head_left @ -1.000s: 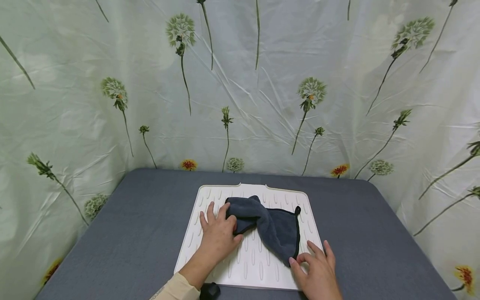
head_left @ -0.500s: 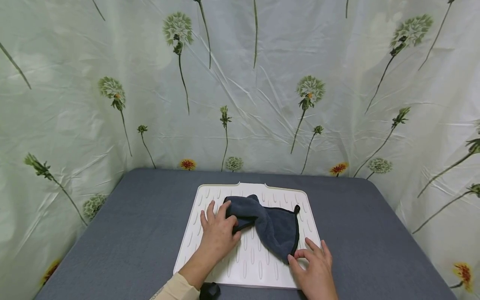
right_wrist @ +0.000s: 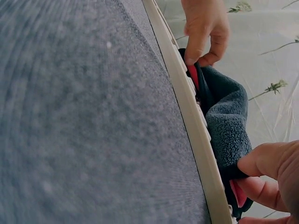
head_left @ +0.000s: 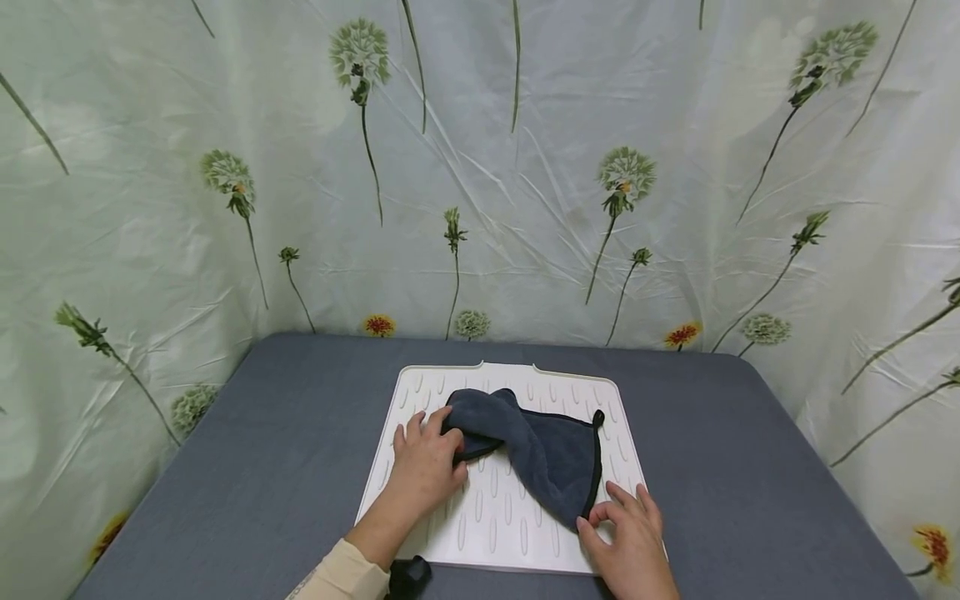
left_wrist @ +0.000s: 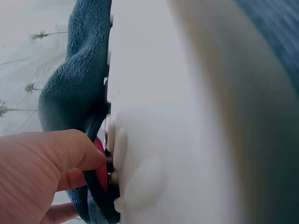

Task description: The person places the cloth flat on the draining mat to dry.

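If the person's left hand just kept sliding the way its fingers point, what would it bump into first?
The left hand already grips the dark blue cloth at its left fold, so it would push into that bunched cloth first, across the white ribbed mat. Beyond it, probably the mat's far rim; depth is unclear.

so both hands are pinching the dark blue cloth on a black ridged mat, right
Not quite: the mat is white, not black, as the head view shows. The rest holds: the left hand pinches the dark blue cloth at its left end and the right hand pinches its near corner.
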Motion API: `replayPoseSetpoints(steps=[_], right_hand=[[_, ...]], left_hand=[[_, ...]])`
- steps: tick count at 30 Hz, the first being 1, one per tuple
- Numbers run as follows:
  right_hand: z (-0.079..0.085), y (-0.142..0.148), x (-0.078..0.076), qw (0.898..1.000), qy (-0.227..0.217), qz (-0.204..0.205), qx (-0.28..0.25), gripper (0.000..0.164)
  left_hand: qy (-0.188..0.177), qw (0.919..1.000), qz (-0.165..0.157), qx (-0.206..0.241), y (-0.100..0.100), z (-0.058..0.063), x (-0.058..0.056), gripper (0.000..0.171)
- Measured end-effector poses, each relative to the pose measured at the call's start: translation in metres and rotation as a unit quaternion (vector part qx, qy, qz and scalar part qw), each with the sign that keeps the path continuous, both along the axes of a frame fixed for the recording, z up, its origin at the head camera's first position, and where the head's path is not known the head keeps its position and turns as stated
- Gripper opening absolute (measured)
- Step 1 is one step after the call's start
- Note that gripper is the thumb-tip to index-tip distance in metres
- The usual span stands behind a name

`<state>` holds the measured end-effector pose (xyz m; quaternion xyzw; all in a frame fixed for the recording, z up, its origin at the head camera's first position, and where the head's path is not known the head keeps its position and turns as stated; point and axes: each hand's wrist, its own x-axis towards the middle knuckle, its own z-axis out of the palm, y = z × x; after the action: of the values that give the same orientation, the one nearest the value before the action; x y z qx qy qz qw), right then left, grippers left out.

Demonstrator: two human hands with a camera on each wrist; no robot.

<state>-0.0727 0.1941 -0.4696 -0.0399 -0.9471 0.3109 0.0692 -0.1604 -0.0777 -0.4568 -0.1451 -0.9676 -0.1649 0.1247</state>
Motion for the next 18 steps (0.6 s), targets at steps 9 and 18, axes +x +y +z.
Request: replayPoseSetpoints(steps=[9,18], right_hand=[[0.002,0.003,0.006,1.000,0.022,-0.001,-0.007,0.027],[0.003,0.005,0.013,0.999,0.040,-0.018,-0.013,0.025]], left_hand=[[0.003,0.9998,-0.001,0.018,-0.010,0.001,-0.003,0.018],[0.008,0.9999,0.005,0.009,-0.019,0.003,-0.007,0.016]])
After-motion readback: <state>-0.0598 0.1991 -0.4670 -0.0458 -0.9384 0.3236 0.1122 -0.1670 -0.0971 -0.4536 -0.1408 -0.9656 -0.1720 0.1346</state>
